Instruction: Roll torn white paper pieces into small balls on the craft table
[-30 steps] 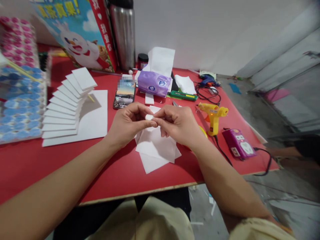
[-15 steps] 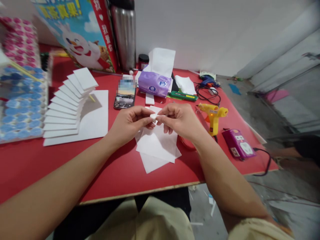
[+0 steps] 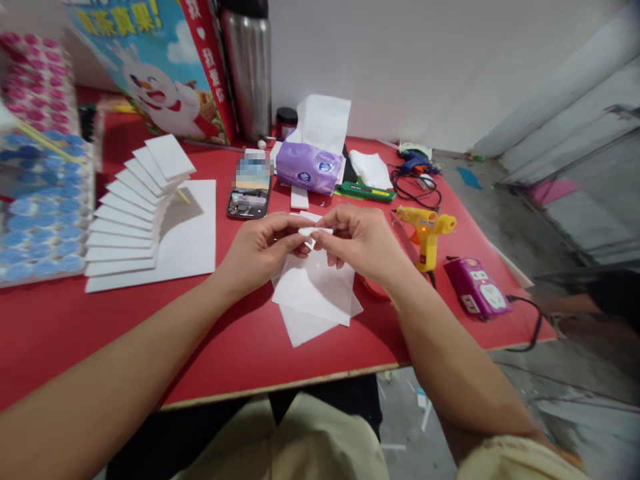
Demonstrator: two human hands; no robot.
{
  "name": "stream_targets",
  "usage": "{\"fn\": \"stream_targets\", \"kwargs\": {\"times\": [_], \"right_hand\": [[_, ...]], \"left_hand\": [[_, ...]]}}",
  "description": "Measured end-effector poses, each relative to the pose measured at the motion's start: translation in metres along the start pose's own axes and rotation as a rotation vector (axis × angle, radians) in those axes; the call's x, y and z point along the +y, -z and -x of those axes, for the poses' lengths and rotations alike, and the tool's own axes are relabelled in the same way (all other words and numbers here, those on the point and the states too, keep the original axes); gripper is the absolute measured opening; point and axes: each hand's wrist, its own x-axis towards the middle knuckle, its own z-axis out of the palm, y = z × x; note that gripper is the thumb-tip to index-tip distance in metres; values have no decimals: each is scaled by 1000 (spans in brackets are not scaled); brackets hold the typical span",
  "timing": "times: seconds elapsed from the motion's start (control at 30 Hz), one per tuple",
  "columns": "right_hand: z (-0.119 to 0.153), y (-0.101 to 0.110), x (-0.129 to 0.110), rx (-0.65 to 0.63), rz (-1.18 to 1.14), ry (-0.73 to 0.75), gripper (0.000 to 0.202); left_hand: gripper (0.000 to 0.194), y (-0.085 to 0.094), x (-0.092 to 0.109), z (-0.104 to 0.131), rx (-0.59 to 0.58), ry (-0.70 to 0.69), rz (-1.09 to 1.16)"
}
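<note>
Between my two hands is a small white piece (image 3: 316,231), perhaps rolled or folded paper; its exact kind is hard to make out. My left hand (image 3: 265,250) pinches its left end with thumb and fingers. At the other end, my right hand (image 3: 357,237) is closed on it in a pinch. Several white paper sheets (image 3: 313,297) lie overlapping on the red table below both hands. The fingers partly cover the piece.
A fanned white staircase-like model (image 3: 127,230) stands to the left. Behind my hands are a phone (image 3: 249,193), a purple tissue pack (image 3: 307,167) and a green cutter (image 3: 367,193). Rightward are a yellow glue gun (image 3: 425,233) and a purple power socket (image 3: 476,287).
My fingers have shifted slightly around the white piece, which now shows as a longer strip between them. My hands have drawn a little closer together.
</note>
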Motion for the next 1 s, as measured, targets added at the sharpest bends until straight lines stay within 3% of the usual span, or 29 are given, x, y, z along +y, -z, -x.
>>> {"fn": "stream_targets", "kwargs": {"times": [0.23,0.47,0.67,0.87,1.0], "right_hand": [[2,-2,-2,49,39,64,10],[3,-2,1,-26,-48,86,11],[3,-1,1,-29,-40,93,13],[4,1,-3,-48,-41,84,15],[3,4,-5,-45,-87,65,19]], "left_hand": [[23,-5,-1,1,40,74,115],[17,-7,-5,3,61,35,125],[16,-8,-3,4,67,17,76],[20,-7,-3,7,30,-111,-113],[21,-7,-1,6,31,-95,-118]]}}
